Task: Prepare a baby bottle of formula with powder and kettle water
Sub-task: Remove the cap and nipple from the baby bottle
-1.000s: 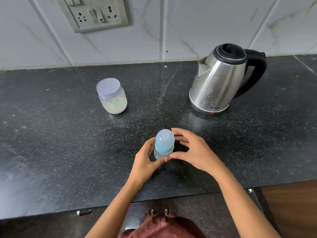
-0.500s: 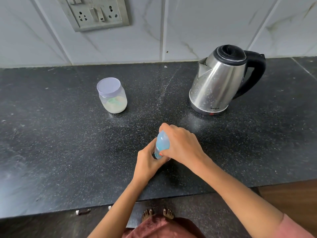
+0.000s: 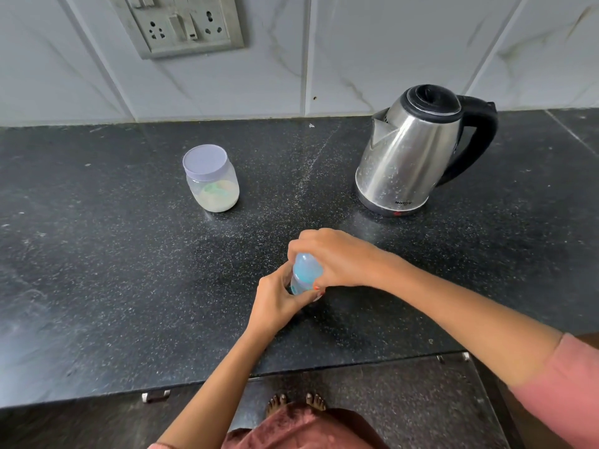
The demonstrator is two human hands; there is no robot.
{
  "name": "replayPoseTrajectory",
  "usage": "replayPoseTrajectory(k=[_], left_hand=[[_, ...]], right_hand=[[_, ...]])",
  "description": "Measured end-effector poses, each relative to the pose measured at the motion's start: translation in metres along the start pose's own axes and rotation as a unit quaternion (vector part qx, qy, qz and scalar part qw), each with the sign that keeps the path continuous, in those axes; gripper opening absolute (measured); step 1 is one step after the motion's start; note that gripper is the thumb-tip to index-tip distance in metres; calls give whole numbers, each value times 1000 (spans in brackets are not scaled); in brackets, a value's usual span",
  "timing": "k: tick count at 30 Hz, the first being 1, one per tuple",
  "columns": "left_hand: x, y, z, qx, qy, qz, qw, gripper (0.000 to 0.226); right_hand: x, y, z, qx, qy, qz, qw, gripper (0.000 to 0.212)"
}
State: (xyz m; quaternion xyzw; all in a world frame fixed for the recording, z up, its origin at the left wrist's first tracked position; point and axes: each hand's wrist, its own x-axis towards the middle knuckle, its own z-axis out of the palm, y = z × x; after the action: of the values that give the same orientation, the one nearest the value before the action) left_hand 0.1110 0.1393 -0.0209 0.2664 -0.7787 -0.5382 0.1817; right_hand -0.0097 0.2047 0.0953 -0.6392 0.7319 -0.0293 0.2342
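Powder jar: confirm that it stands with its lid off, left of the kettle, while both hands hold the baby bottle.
Wrong on the lid: the head view shows the powder jar with its lilac lid on. The rest stands: it is left of the kettle, and the left hand and right hand both grip the baby bottle.

- black speckled stone countertop (image 3: 97, 270), pale flecks and scuffs across surface; runs back to the wall
- white marble-veined wall tiles (image 3: 372, 43), vertical joints visible
- grey switch-and-socket plate (image 3: 181, 22) set in tiles, upper left
- small metal cabinet handle (image 3: 155, 396) under counter edge
- dark speckled floor (image 3: 405, 409) below
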Motion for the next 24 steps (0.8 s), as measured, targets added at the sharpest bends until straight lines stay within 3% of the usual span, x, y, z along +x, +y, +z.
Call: replayPoseTrajectory(k=[5,9,12,15,19,24], left_hand=[[1,-1,0,-8,-9,-3,1000,42],[-1,-1,0,2,-4,7,1000,42],[-1,2,0,4,-2,11,1000,40],[-2,4,0,-7,-8,7,1000,42],[-3,6,1,-6,-4,4,1000,39],[-2,1,2,3,-1,1,1000,41]], right_hand=[[2,6,-11,-14,-58,-51,997,46],[-6,-6,-8,-9,-16,33,999,80],[-11,-15,-4,-23,46,123,991,72],[-9,-20,4,-83,69,156,982,62],[-4,-23,7,-113,78,126,982,50],[-7,-13,-3,-103,21,21,994,44]])
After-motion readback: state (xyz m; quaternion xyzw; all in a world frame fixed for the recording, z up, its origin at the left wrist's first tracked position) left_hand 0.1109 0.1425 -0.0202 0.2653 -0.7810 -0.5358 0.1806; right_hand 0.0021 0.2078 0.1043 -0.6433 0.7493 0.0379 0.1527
